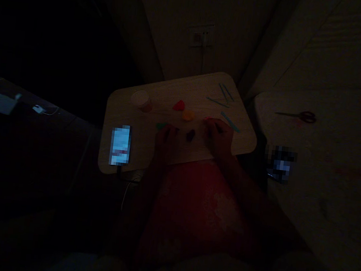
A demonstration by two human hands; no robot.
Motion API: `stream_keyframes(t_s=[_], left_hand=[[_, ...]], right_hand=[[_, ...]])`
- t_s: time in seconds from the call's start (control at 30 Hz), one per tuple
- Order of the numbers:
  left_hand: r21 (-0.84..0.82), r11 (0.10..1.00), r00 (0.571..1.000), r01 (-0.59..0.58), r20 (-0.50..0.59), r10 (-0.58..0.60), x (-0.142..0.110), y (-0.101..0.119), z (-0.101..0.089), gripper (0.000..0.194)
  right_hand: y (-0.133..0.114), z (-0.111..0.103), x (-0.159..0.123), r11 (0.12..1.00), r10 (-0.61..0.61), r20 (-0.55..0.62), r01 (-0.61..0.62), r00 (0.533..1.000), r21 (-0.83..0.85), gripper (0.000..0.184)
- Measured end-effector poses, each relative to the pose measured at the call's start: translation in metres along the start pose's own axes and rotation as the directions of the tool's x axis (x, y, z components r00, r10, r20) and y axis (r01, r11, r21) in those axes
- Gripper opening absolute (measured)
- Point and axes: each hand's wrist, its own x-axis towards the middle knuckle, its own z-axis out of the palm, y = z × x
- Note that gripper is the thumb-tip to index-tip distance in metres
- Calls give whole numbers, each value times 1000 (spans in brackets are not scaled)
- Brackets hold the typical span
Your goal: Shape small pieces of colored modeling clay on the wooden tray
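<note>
The scene is very dim. On a small pale wooden table top (186, 84), my left hand (166, 137) rests near the front edge, next to a green lump of modelling clay (160, 126). My right hand (219, 135) lies to the right, its fingertips by a small pink-red bit (207, 119). Between the hands sits a dark purple clay lump (190, 135). Farther back are a red lump (179, 105) and an orange lump (188, 115). Neither hand's grip can be made out in this light.
A pale lidded jar (142, 100) and a lit, blurred phone (120, 144) are on the table's left. Several thin teal sticks (225, 93) lie at the back right. Scissors (296, 116) and a dark device (279, 164) rest on a pale surface to the right. A wall socket (201, 35) is behind.
</note>
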Motion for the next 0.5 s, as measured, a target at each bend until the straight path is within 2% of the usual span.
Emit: stream_keyframes(t_s=[0.23, 0.5], left_hand=[[-21, 1000, 1000, 12, -2, -12, 0, 0, 1, 37], [-19, 1000, 1000, 2, 9, -2, 0, -6, 0, 36]], right_hand=[[0, -2, 1, 999, -21, 24, 20, 999, 46, 29], [-2, 4, -1, 999, 39, -13, -38, 999, 11, 20]])
